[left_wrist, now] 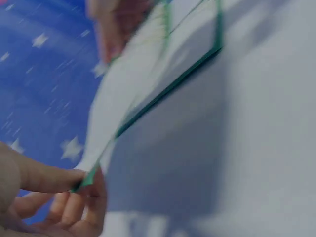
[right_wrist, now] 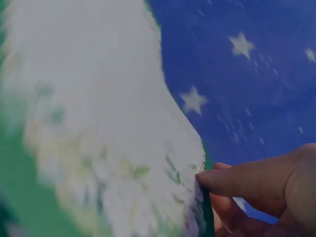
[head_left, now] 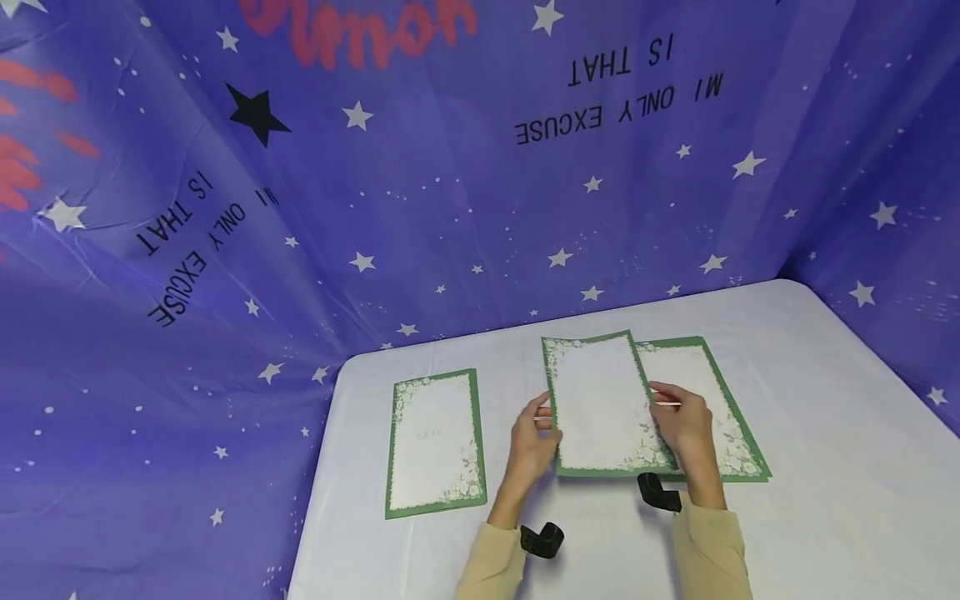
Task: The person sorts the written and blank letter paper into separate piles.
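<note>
Both hands hold up a sheet of paper [head_left: 603,404] with a green edge and a printed flower border. My left hand [head_left: 531,442] pinches its left edge between thumb and fingers, as the left wrist view also shows on the green margin. On the opposite edge, my right hand [head_left: 684,421] pinches the paper; in the right wrist view the thumb [right_wrist: 237,180] presses on its front. Behind the raised sheet, partly covered by it, lies a stack of like sheets [head_left: 731,417]. The held paper bends slightly and stands tilted above the table.
To the left, another green-edged sheet [head_left: 435,442], with faint marks in its middle, lies on the white tabletop [head_left: 600,550]. Purple star-print cloth [head_left: 480,208] hangs behind and beside the table. A black wrist camera [head_left: 543,540] is worn on each arm.
</note>
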A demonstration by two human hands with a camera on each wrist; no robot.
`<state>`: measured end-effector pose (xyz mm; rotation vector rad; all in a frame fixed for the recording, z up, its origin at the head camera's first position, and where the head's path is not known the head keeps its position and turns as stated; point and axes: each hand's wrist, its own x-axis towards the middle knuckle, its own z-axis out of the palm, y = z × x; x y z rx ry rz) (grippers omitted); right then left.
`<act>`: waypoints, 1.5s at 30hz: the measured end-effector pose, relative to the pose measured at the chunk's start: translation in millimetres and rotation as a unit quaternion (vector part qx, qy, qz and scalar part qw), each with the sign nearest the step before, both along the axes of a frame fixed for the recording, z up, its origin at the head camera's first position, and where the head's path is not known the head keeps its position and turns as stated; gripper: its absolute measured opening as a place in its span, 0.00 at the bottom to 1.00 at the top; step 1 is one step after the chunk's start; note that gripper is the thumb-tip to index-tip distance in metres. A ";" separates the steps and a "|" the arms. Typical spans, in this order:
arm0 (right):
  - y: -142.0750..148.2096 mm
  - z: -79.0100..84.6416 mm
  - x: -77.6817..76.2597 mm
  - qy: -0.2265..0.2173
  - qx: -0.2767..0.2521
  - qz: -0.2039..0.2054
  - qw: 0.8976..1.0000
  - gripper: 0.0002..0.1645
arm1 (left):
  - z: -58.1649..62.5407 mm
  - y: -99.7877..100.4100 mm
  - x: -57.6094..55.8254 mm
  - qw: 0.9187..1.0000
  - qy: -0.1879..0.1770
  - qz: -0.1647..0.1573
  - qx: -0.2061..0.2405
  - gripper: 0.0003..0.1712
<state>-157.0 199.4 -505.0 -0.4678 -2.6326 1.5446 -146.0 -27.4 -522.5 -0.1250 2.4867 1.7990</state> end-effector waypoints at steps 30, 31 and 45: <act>84.1 -43.6 -12.0 0.010 0.081 -0.057 0.995 0.34 | -37.1 103.9 -12.9 0.981 0.075 -0.124 -0.129 0.37; 84.5 -46.9 -12.1 0.008 0.085 -0.055 0.995 0.35 | -37.8 104.6 -13.5 0.978 0.080 -0.128 -0.144 0.36; 86.4 -55.7 -12.8 -0.017 0.101 -0.064 0.993 0.35 | -32.1 119.4 -18.9 0.952 0.058 -0.147 -0.261 0.33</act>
